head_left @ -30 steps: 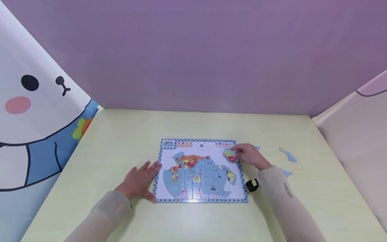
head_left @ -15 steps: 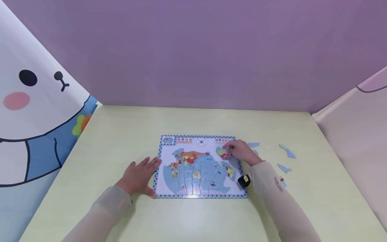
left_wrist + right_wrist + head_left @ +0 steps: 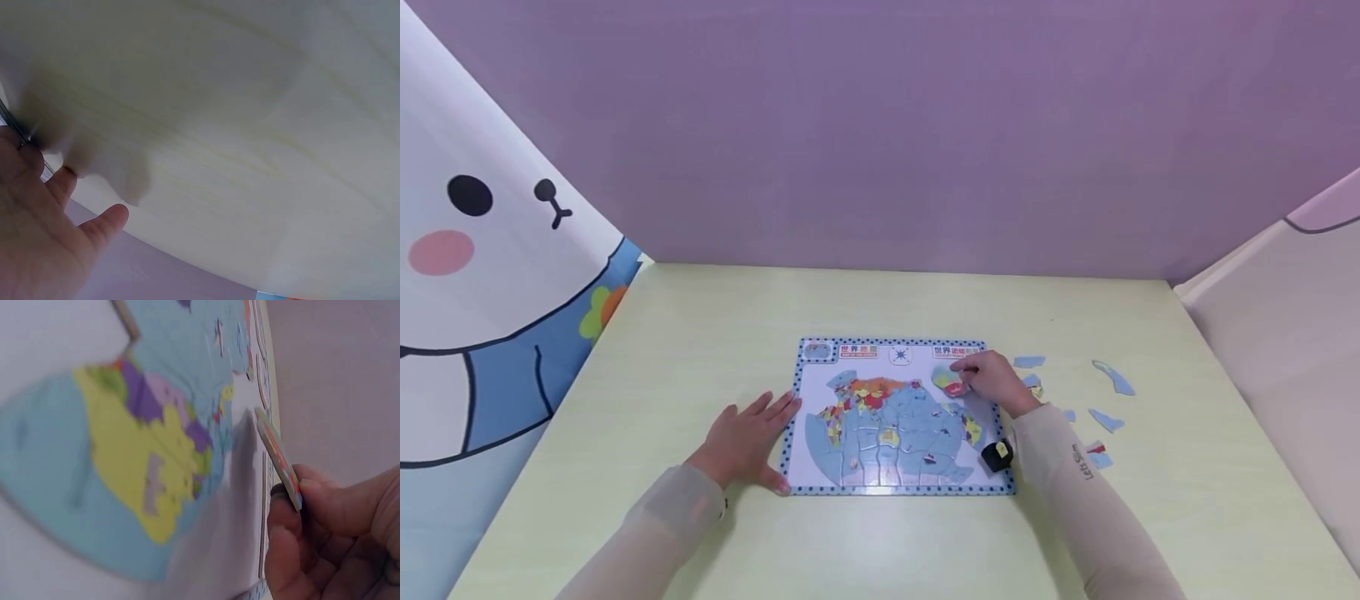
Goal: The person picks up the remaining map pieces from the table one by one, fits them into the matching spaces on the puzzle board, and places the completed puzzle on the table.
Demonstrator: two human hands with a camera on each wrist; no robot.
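Observation:
A world map jigsaw puzzle board [image 3: 793, 475] with a blue dotted border lies on the table, its lower and middle part filled with joined pieces [image 3: 917, 433]. My right hand [image 3: 996, 381] pinches a puzzle piece [image 3: 947, 381], green, yellow and red, over the board's upper right. In the right wrist view, the thumb and a finger grip that piece [image 3: 279, 459] by its edge, tilted above the white backing. Below it lies a fitted piece with yellow and purple land [image 3: 137, 456]. My left hand [image 3: 745, 440] rests with spread fingers at the board's left edge.
Several loose puzzle pieces lie right of the board, among them a curved blue one [image 3: 1114, 377] and one with red [image 3: 1099, 454]. A purple wall [image 3: 910, 150] stands behind the pale table [image 3: 715, 308]. A black wrist camera [image 3: 997, 456] hangs over the board's right border.
My right hand has moved left over the board with the puzzle piece, uncovering more loose pieces on the right. My left hand stays at the board's left edge.

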